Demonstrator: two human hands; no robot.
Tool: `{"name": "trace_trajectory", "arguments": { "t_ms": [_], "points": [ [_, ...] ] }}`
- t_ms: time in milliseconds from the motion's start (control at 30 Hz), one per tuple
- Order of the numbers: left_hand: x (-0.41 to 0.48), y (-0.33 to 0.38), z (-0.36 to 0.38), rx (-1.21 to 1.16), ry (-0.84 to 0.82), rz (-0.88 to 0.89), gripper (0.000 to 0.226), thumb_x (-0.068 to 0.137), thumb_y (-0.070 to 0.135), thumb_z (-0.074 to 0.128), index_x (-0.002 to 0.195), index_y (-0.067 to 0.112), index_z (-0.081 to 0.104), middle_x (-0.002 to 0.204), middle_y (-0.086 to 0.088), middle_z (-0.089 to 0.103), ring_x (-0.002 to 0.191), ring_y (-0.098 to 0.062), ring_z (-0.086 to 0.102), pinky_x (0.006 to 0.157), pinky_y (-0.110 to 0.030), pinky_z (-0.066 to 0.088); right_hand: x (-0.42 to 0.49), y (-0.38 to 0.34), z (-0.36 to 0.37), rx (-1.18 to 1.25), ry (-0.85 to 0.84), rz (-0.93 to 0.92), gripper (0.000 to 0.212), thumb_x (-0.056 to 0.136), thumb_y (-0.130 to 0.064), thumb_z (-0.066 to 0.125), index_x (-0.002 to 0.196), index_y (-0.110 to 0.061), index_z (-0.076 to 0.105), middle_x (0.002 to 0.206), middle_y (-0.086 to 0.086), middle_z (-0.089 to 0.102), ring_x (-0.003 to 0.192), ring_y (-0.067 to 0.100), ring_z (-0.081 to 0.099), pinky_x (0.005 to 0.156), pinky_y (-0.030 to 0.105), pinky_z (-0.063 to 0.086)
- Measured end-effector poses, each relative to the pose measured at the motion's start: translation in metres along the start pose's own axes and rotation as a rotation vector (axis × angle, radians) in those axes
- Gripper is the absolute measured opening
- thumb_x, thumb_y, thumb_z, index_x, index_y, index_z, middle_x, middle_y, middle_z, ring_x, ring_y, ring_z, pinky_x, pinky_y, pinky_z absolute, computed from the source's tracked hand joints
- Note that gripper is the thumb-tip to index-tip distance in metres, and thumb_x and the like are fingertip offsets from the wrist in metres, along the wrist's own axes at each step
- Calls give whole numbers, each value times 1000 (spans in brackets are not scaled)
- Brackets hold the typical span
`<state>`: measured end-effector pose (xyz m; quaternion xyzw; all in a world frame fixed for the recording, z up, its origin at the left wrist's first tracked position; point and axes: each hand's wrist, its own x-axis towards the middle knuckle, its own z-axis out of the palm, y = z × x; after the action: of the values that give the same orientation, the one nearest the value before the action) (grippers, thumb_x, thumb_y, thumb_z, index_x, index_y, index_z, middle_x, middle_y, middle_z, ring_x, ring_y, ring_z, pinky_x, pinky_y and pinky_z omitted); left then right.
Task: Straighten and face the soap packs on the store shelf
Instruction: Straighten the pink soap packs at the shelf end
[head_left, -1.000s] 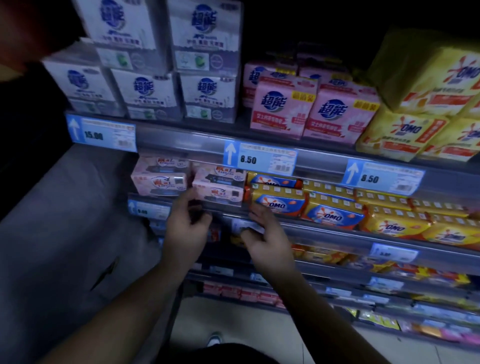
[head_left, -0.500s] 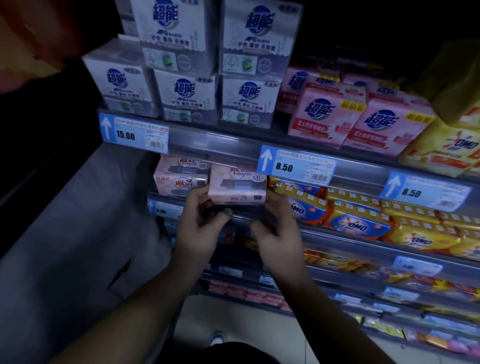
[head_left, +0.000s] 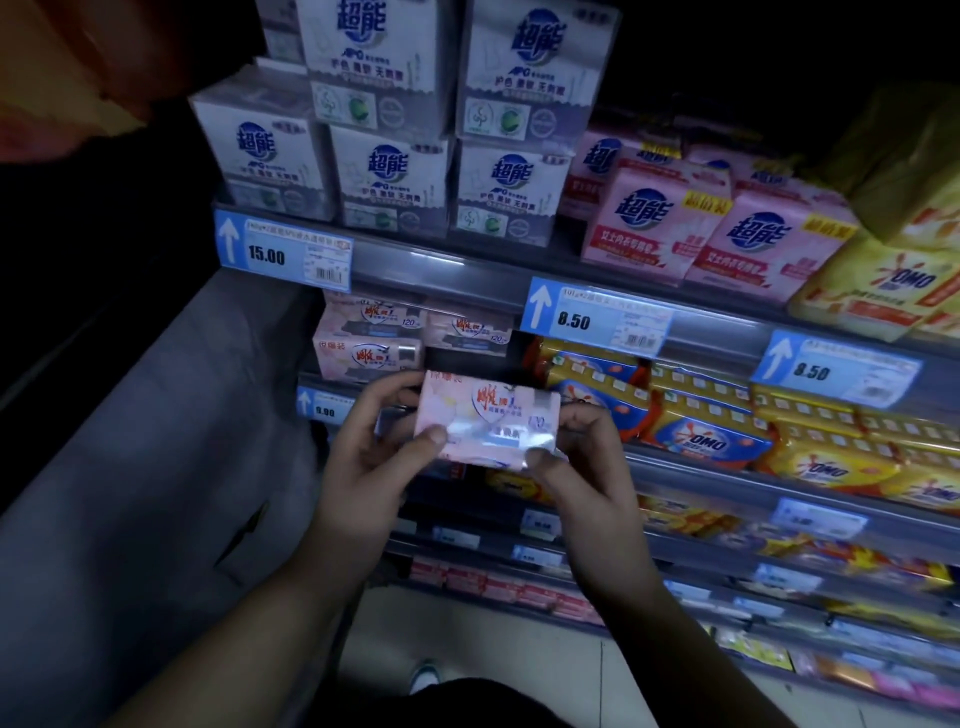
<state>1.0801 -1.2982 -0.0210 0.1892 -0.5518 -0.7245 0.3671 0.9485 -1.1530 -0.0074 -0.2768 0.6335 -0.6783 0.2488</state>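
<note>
I hold a pink soap pack (head_left: 488, 418) in front of the second shelf, its printed face turned up toward me. My left hand (head_left: 371, 457) grips its left end, thumb on the front. My right hand (head_left: 582, 467) grips its right end. Behind it, more pink soap packs (head_left: 369, 338) are stacked at the shelf's left end. A gap shows on the shelf where the held pack stood. Yellow and blue OMO soap packs (head_left: 701, 431) fill the same shelf to the right.
The shelf above carries white boxed packs (head_left: 395, 171), pink bags (head_left: 654, 228) and yellow OMO bags (head_left: 883, 280). Blue price tags (head_left: 597, 317) line the shelf rails. Lower shelves (head_left: 675, 566) hold more small packs. A grey end panel (head_left: 130, 441) stands left. My shoe (head_left: 426, 675) shows on the floor.
Both hands took the pink pack from the shelf's front and drew it out and down toward me. The camera moved closer to the shelf.
</note>
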Motion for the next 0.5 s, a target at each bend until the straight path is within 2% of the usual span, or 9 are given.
{"name": "trace_trajectory", "arguments": {
  "t_ms": [100,200,300,367,433,500],
  "points": [
    [-1,1,1,-7,-54,6,41,83,4,68,121,16,59,108,3,71,102,-14,68,81,-24,55,-3,4,-6,62,-9,-15,37,81,-16,68,113,-6,53,114,17,66,114,38,61,94,57,52],
    [-4,2,4,-28,-71,13,43,83,-7,62,117,19,59,104,10,68,96,-6,66,76,-19,53,-4,7,-9,107,-38,0,37,81,-18,67,114,-11,52,115,13,65,115,36,61,91,48,54],
    [-1,1,3,-99,-52,-10,51,81,-7,60,129,12,54,121,-4,63,106,-17,65,84,-26,54,-3,10,-9,139,-102,121,51,81,-24,72,127,-13,53,124,8,69,121,32,64,102,49,51],
    [2,3,-3,-125,-76,-75,64,80,-5,59,141,9,48,139,-11,58,118,-23,61,92,-31,54,-4,8,-11,183,-129,204,63,77,-29,79,134,-15,55,123,9,73,119,33,66,99,46,54],
    [6,6,-12,-78,-182,-135,72,79,1,64,148,15,47,151,-8,53,131,-24,56,102,-35,49,-5,4,-17,156,-162,170,71,75,-23,83,138,-17,52,122,7,73,119,32,66,95,43,56],
    [8,9,-15,15,-333,-172,71,82,13,73,148,25,50,149,-3,56,135,-25,55,106,-40,49,-7,-1,-23,89,-214,59,75,76,-6,82,141,-11,44,130,11,66,127,34,59,105,58,48]
  ]
}}
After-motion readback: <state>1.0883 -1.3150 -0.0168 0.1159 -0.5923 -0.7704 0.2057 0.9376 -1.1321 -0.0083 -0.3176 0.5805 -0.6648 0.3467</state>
